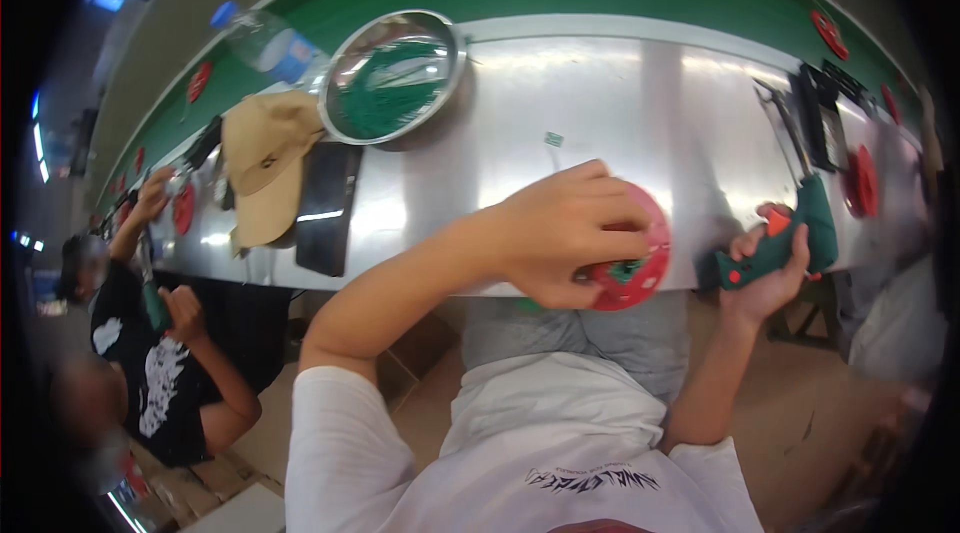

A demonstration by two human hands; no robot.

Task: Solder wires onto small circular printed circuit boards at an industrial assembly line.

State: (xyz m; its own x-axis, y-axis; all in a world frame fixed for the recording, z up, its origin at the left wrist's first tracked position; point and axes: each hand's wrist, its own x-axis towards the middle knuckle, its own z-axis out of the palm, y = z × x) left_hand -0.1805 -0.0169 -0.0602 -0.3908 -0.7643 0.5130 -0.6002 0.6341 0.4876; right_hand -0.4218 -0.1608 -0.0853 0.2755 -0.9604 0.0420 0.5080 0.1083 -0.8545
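Note:
My left hand (570,233) is closed on a round red disc (652,268) at the table's near edge. Fingers curl over the disc's middle, where a small dark green piece (624,271) shows; part of both is hidden by the hand. To the right, my right hand (768,263) is wrapped around the grip of a green pistol-shaped tool (816,223) with an orange trigger. Long thin metal rods (790,128) rise beyond the tool's far end; whether they belong to it I cannot tell. The tool and the disc are apart.
A metal bowl (455,83) with green pieces in a clear bag stands at the back left. Beside it are a water bottle (275,48), a tan cap (265,173) and a dark flat tablet-like thing (328,213). A small green chip (553,139) lies mid-table. A co-worker (170,363) sits left.

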